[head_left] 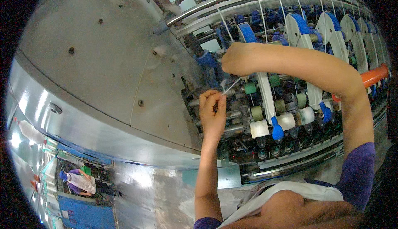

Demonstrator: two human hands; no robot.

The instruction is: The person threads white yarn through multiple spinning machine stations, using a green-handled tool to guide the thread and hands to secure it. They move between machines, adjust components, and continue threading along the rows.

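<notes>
A bright shop floor (134,187) shows behind this machine, and a broad grey metal panel (103,75) takes up much of the space to the left of the nearest blue-tipped lever (266,97). Just left of that lever, the left hand (212,112) has thumb and fingers pinched together, with a white strand (232,86) rising from their tips. The strand slants up toward the right hand (237,59), which is bent over beside the lever's upper part; its fingers are hidden from me, so I can't tell whether they grip anything. Right by the lever, on its left side, sit a green roller (250,88), an olive roller (257,113) and a white roller (259,128). I'd call the work partway: the strand is caught in the fingertips, but its end seems loose, apparently not yet lying along these rollers. To the lever's right, more white strands (262,13) come down from a long rail (244,0) above, and those stations look already supplied. Farther right rests an orange tube (374,76); well off to the lever's left, a co-worker (81,182) stands apart.
</notes>
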